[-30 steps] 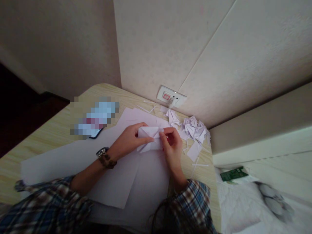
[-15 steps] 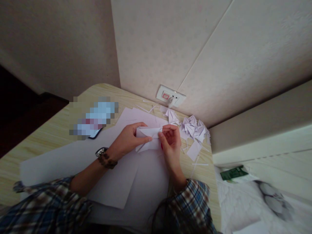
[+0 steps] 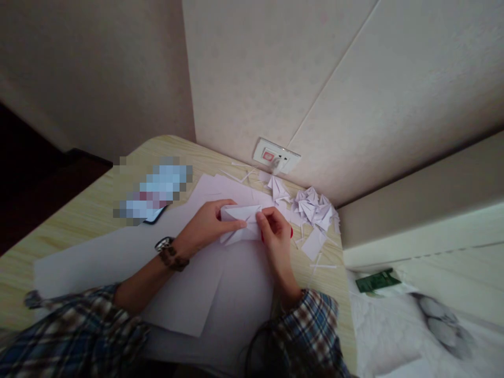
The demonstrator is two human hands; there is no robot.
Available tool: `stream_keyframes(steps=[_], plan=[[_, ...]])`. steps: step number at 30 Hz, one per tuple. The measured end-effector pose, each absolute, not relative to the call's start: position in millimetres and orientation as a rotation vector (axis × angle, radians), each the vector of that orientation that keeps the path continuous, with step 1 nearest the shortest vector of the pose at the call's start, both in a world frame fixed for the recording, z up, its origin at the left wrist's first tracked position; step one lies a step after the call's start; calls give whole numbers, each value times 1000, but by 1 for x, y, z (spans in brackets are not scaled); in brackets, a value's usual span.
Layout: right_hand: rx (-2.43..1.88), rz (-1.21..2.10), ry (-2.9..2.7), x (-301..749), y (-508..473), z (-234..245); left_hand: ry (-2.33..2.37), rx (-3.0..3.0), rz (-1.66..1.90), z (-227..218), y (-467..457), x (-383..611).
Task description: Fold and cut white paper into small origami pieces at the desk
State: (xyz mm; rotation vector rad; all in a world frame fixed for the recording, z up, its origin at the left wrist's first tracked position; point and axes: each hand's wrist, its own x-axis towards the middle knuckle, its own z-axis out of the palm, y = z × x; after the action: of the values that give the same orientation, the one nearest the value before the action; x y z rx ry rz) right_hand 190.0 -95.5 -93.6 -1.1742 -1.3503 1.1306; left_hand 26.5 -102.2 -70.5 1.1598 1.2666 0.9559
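Observation:
Between my two hands is a folded piece of white paper (image 3: 241, 214), with slanting creases and flaps on its face. My left hand (image 3: 208, 223) grips its left end, thumb on the front and fingers behind. The right end is pinched by my right hand (image 3: 273, 228), its thumb on top and the other fingers curled in. Something small and red (image 3: 291, 232) shows partly behind my right hand; I cannot make out what it is. Under my hands lie large white paper sheets (image 3: 189, 304), overlapping on the wooden table (image 3: 98, 205).
A pile of folded paper pieces (image 3: 313, 206) lies at the right by the wall, with another folded piece (image 3: 277, 190) beside it. A small paper rectangle (image 3: 314, 244) and thin strips lie near. A phone (image 3: 157, 214), partly blurred, rests at the left. Behind is a wall socket (image 3: 276, 156).
My right hand's fingers have curled in and closed on the paper's right end. The red thing has come into view beside that hand. My left hand holds nearly still.

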Motion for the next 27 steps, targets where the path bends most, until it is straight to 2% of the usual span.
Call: stream_keyframes(steps=[7, 20, 27], plan=[[-1203, 1048, -1397, 190, -97, -95, 1256, 1149, 955, -75, -102, 28], [-1189, 1134, -1530, 187, -101, -93, 1260, 1156, 1008, -64, -105, 25], [-1069, 1207, -1620, 181, -107, -68, 1183, 1199, 1022, -48, -116, 15]])
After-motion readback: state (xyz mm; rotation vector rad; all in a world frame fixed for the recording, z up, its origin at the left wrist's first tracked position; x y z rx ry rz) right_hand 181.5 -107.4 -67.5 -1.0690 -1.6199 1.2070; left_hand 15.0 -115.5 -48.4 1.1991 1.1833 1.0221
